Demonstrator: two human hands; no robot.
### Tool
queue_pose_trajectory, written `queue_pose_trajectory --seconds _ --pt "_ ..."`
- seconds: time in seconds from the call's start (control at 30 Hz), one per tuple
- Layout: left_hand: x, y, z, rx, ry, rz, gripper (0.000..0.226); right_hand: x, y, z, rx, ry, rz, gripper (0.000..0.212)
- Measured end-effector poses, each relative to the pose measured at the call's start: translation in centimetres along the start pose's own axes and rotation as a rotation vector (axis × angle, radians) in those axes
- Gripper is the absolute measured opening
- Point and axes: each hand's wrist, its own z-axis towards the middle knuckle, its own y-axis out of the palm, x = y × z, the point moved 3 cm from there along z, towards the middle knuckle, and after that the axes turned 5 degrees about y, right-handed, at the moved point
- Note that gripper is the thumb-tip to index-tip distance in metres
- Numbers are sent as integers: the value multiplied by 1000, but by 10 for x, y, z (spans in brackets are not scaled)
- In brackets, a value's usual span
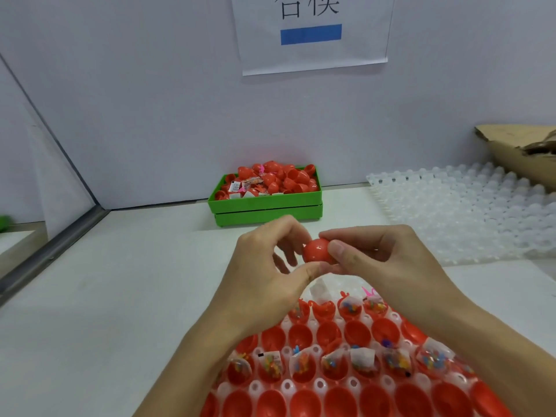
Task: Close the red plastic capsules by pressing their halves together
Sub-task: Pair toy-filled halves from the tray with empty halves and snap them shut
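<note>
A white counter [105, 296] is seen across the lower frame. A paper sign [313, 34] with dark characters and a blue bar is fixed to the pale wall [150, 100] at upper centre. An unfilled translucent plastic tray [469, 212] of rounded cells is laid on the counter at the right, and a torn cardboard box [517, 152] is placed behind it at the right edge. A metal rail [54, 251] is run along the counter's left edge.
</note>
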Motion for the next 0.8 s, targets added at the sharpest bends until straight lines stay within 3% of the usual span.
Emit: queue_pose_trajectory --seconds 0.1,0.27,0.33,0.4,0.47,0.7,0.8 --pt "2 1 0 -6 19 -16 27 2 2 0 -21 40 -54 33" --pt "1 6 -1 -25 24 -88 30 8 -4 3 -36 94 10 35" --pt "0 4 0 0 38 -116 36 10 -3 3 -105 131 245 26" --pt "-1 2 0 28 58 -171 36 8 2 2 -200 230 524 29" --pt "-1 1 0 36 63 -242 32 5 6 0 -280 301 648 38" --pt "1 3 -1 35 58 -361 28 6 8 -2 -347 360 591 42" --pt "-1 2 -1 63 55 -329 27 8 5 1 -201 296 392 30"
